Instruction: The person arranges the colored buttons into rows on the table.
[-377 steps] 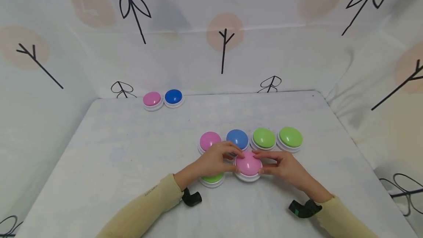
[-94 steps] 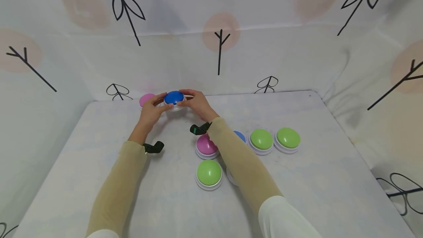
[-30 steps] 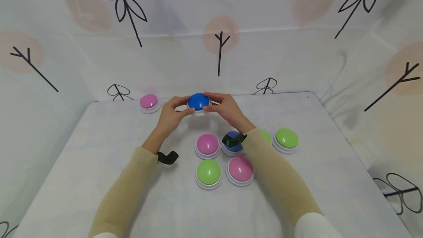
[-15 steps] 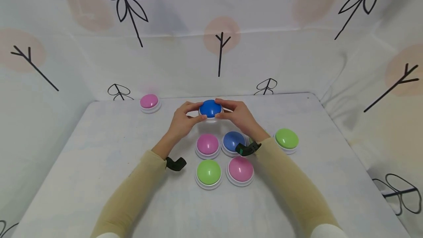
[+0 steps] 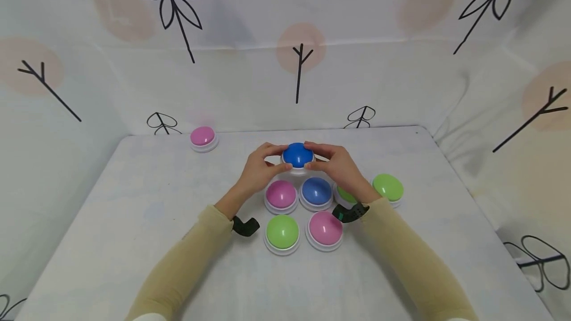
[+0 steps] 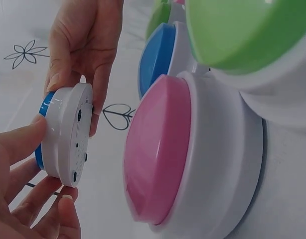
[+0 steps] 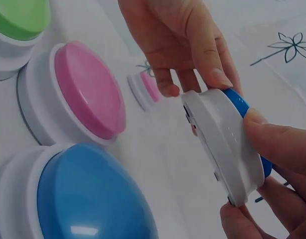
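Observation:
Between both hands a blue push button (image 5: pixel 298 155) with a white base is held up off the table, its underside visible in both wrist views. My left hand (image 5: pixel 258 166) pinches its left side, thumb in front and fingers behind. My right hand (image 5: pixel 340 165) grips the right side the same way. Just in front of it on the table stand a pink button (image 5: pixel 280 194) and a second blue button (image 5: pixel 316 191). Nearer still are a green button (image 5: pixel 282 232) and another pink button (image 5: pixel 325 228). The right wrist partly covers a green button (image 5: pixel 346 194).
A further green button (image 5: pixel 387 187) stands to the right, its base partly behind the right sleeve. Alone at the back left edge is a pink button (image 5: pixel 202 136). The white table (image 5: pixel 147 222) ends at a patterned cloth wall (image 5: pixel 250 83).
Both hands have carried the blue button from the back edge, beside the pink one, rightward and nearer, to just behind the row. Earlier they were at the near pink button, now left standing.

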Demonstrator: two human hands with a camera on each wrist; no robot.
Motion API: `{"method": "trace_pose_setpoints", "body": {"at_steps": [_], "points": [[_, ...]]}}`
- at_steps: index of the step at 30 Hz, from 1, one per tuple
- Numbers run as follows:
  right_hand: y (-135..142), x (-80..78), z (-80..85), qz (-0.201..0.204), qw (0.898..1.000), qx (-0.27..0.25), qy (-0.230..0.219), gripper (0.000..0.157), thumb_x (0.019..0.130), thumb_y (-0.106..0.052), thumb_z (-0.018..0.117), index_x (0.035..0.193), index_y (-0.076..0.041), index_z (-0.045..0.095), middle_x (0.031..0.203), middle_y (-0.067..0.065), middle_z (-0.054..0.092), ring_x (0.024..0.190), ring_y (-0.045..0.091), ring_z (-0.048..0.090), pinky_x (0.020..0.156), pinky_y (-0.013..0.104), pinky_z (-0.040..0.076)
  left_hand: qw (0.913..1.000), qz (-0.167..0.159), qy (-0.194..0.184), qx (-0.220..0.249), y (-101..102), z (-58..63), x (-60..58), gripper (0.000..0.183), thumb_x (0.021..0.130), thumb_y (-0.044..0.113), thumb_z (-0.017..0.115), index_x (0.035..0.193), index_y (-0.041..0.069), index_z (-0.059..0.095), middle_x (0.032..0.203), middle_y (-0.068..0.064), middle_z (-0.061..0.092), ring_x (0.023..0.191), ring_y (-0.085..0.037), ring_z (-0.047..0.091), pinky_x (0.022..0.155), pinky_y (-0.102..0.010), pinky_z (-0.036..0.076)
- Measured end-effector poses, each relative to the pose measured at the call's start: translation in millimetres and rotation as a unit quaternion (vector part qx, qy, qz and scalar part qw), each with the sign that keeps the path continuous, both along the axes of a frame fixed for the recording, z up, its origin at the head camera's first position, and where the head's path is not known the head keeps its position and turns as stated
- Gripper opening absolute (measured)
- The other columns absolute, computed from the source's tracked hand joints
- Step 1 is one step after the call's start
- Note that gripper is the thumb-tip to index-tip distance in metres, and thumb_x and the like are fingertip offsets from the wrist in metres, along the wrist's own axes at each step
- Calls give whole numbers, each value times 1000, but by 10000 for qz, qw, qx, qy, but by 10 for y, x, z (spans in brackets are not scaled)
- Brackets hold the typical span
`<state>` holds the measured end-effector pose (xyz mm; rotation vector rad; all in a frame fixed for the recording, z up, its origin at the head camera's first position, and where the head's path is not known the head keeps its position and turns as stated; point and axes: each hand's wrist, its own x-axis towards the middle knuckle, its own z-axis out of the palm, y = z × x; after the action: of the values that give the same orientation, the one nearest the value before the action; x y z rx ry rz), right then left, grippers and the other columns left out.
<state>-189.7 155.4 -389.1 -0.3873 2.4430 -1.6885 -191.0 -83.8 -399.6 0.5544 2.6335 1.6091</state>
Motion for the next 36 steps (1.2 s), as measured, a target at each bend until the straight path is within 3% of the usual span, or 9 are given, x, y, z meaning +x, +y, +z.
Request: {"method": "trace_pose_setpoints", "body": {"at_steps": [16, 29, 36], "points": [[272, 232, -17, -94, 9998, 125, -88, 51, 89, -23, 76, 138, -14, 61, 147, 2, 52, 137, 31, 45, 103, 40, 45, 9993, -371, 34, 42, 227, -42, 98, 46, 88, 24, 78, 132, 16, 66, 115, 1, 61, 117, -27, 57, 84, -34, 53], [502, 421, -39, -185, 9995, 49, -256, 54, 90, -22, 76, 140, -12, 58, 149, 4, 49, 139, 32, 40, 101, 33, 45, 9969, -774, 46, -103, 410, -47, 181, 46, 89, 25, 77, 133, 17, 65, 115, 1, 61, 115, -19, 57, 83, -28, 53], [579, 507, -71, -201, 9994, 152, -242, 54, 90, -20, 76, 140, -10, 58, 150, 6, 48, 140, 34, 39, 102, 35, 43, 9959, -888, -145, -46, 475, -53, 246, 44, 90, 27, 76, 132, 19, 66, 116, 2, 60, 116, -19, 56, 84, -28, 53]]}}
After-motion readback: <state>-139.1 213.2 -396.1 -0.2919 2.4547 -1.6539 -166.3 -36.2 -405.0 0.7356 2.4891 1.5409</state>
